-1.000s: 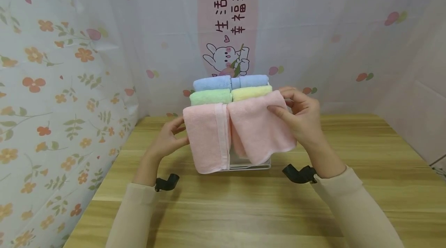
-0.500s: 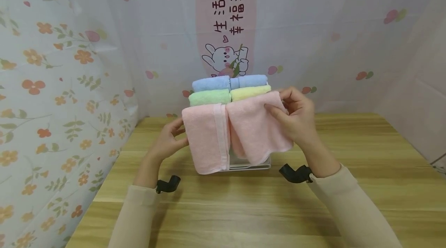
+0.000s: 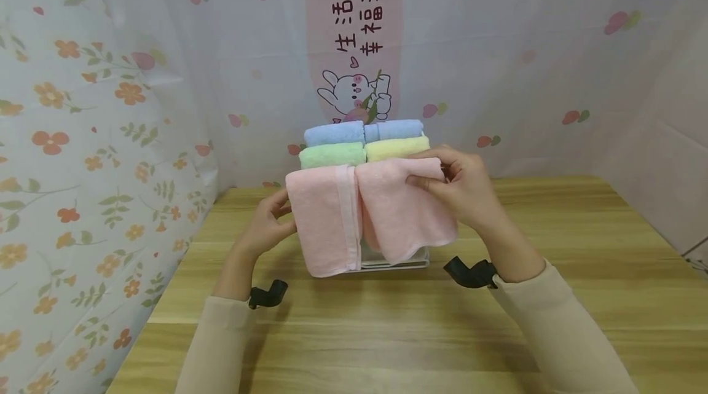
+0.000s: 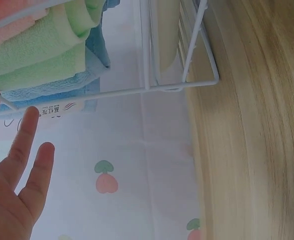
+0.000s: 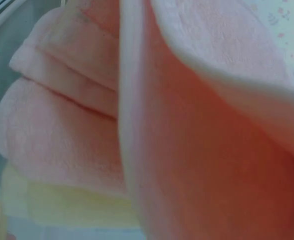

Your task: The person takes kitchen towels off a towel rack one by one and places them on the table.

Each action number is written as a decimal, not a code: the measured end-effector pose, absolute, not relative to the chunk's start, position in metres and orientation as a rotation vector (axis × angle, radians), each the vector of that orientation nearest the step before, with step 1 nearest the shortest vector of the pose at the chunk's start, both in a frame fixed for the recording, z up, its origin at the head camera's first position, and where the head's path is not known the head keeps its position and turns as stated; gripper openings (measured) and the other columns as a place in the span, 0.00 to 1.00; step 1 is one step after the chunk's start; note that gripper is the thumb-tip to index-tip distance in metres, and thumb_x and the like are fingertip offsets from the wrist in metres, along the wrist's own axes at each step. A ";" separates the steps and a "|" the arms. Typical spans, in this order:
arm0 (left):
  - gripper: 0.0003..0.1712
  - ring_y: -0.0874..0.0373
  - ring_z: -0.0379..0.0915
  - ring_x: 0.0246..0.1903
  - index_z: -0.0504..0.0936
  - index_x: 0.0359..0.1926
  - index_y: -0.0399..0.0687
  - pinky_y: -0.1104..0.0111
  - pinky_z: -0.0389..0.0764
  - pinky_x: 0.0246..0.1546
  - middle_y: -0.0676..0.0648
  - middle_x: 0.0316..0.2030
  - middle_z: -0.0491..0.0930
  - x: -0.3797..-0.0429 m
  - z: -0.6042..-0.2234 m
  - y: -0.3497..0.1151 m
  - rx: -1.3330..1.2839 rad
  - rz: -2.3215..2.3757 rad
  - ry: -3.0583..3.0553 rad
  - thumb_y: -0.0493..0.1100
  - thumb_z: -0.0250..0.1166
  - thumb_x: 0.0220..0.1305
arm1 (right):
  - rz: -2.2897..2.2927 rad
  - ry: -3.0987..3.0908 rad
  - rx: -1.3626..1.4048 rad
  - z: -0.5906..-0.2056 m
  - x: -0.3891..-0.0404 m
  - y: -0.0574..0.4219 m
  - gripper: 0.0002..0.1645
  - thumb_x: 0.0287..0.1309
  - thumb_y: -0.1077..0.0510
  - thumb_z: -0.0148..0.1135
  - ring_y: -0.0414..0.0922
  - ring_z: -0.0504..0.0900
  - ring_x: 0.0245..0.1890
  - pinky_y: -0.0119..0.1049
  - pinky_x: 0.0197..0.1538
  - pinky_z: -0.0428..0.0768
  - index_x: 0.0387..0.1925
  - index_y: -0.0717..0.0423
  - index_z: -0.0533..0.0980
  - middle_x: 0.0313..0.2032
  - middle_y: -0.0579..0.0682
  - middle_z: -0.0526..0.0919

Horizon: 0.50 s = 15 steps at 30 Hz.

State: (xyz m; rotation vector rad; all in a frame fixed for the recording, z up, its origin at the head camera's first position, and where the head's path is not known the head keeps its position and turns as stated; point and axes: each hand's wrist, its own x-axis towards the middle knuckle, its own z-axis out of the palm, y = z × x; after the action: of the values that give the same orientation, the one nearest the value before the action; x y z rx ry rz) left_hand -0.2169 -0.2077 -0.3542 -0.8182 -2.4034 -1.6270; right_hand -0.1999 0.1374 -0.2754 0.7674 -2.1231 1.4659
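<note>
Folded towels hang over a white wire rack (image 3: 416, 265) on the table. At the front are a left pink towel (image 3: 323, 216) and a right pink towel (image 3: 395, 216). Behind them are green (image 3: 334, 155) and yellow (image 3: 397, 148) towels, then two blue ones (image 3: 334, 133). My right hand (image 3: 461, 188) pinches the right pink towel at its upper right, thumb in front. In the right wrist view the pink cloth (image 5: 201, 150) fills most of the picture. My left hand (image 3: 268, 222) is at the rack's left side; the left wrist view shows its fingers (image 4: 29, 135) extended, one touching the wire.
The wooden table (image 3: 376, 338) extends in front and to both sides. A patterned cloth backdrop (image 3: 243, 62) hangs close behind the rack, with a flowered cloth (image 3: 99, 166) at the left. Dark wrist-camera mounts (image 3: 470, 272) stick out from both wrists.
My right hand has shifted left and slightly down over the top of the right pink towel, whose raised corner now lies lower and flatter. The left hand stays at the rack's side.
</note>
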 end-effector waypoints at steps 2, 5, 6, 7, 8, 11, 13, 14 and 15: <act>0.33 0.64 0.62 0.68 0.71 0.65 0.38 0.41 0.68 0.65 0.46 0.66 0.73 -0.217 -0.355 -0.208 -0.796 -1.616 -2.418 0.29 0.65 0.58 | 1.443 -2.099 0.758 -0.275 -0.201 0.136 0.12 0.46 0.73 0.73 0.36 0.70 0.26 0.24 0.25 0.66 0.37 0.67 0.84 0.29 0.27 0.81; 0.32 0.63 0.63 0.67 0.71 0.65 0.37 0.41 0.68 0.65 0.37 0.66 0.71 -0.216 -0.356 -0.208 -0.775 -1.598 -2.433 0.30 0.65 0.58 | 1.454 -2.048 0.745 -0.276 -0.201 0.134 0.11 0.46 0.74 0.73 0.35 0.69 0.26 0.24 0.25 0.63 0.35 0.67 0.85 0.29 0.26 0.81; 0.32 0.64 0.63 0.66 0.71 0.65 0.37 0.41 0.68 0.65 0.36 0.66 0.72 -0.216 -0.356 -0.208 -0.770 -1.596 -2.433 0.30 0.65 0.57 | 1.463 -2.027 0.745 -0.276 -0.201 0.133 0.11 0.45 0.74 0.73 0.35 0.70 0.27 0.23 0.26 0.64 0.35 0.67 0.85 0.29 0.25 0.81; 0.32 0.66 0.64 0.66 0.71 0.65 0.37 0.40 0.68 0.65 0.37 0.65 0.72 -0.216 -0.357 -0.208 -0.765 -1.598 -2.433 0.30 0.64 0.57 | 1.480 -2.002 0.747 -0.276 -0.201 0.133 0.10 0.45 0.75 0.73 0.35 0.71 0.28 0.22 0.27 0.66 0.34 0.68 0.85 0.29 0.26 0.82; 0.32 0.68 0.64 0.65 0.72 0.64 0.36 0.40 0.68 0.65 0.38 0.65 0.73 -0.216 -0.357 -0.208 -0.764 -1.600 -2.430 0.29 0.64 0.57 | 1.494 -1.978 0.750 -0.276 -0.202 0.132 0.10 0.45 0.75 0.73 0.35 0.73 0.30 0.22 0.29 0.69 0.33 0.68 0.85 0.30 0.26 0.83; 0.31 0.72 0.64 0.63 0.72 0.63 0.35 0.39 0.68 0.64 0.50 0.62 0.75 -0.216 -0.357 -0.208 -0.770 -1.608 -2.416 0.29 0.64 0.57 | 1.521 -1.889 0.774 -0.275 -0.202 0.132 0.09 0.44 0.77 0.71 0.35 0.79 0.33 0.21 0.35 0.77 0.32 0.71 0.84 0.31 0.27 0.85; 0.30 0.74 0.65 0.62 0.72 0.63 0.35 0.38 0.67 0.63 0.60 0.59 0.75 -0.216 -0.357 -0.208 -0.778 -1.610 -2.408 0.28 0.64 0.57 | 1.524 -1.822 0.795 -0.273 -0.203 0.132 0.10 0.43 0.78 0.71 0.34 0.83 0.34 0.23 0.38 0.80 0.32 0.73 0.84 0.31 0.28 0.86; 0.30 0.74 0.65 0.62 0.72 0.63 0.35 0.37 0.67 0.63 0.65 0.58 0.75 -0.216 -0.357 -0.208 -0.784 -1.608 -2.404 0.28 0.64 0.57 | 1.512 -1.794 0.799 -0.271 -0.204 0.132 0.11 0.43 0.79 0.71 0.34 0.84 0.34 0.24 0.38 0.81 0.33 0.74 0.84 0.31 0.27 0.86; 0.30 0.74 0.65 0.62 0.72 0.63 0.35 0.37 0.67 0.63 0.68 0.57 0.75 -0.216 -0.357 -0.208 -0.789 -1.609 -2.401 0.28 0.64 0.57 | 1.504 -1.763 0.802 -0.269 -0.204 0.132 0.11 0.42 0.79 0.71 0.33 0.85 0.34 0.24 0.39 0.82 0.33 0.74 0.83 0.31 0.27 0.86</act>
State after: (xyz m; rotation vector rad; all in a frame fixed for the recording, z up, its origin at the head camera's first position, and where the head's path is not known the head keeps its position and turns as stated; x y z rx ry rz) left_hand -0.2164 -0.2079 -0.3567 -0.7891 -2.4014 -1.6094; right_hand -0.2036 0.1317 -0.2691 0.8023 -1.7635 1.5037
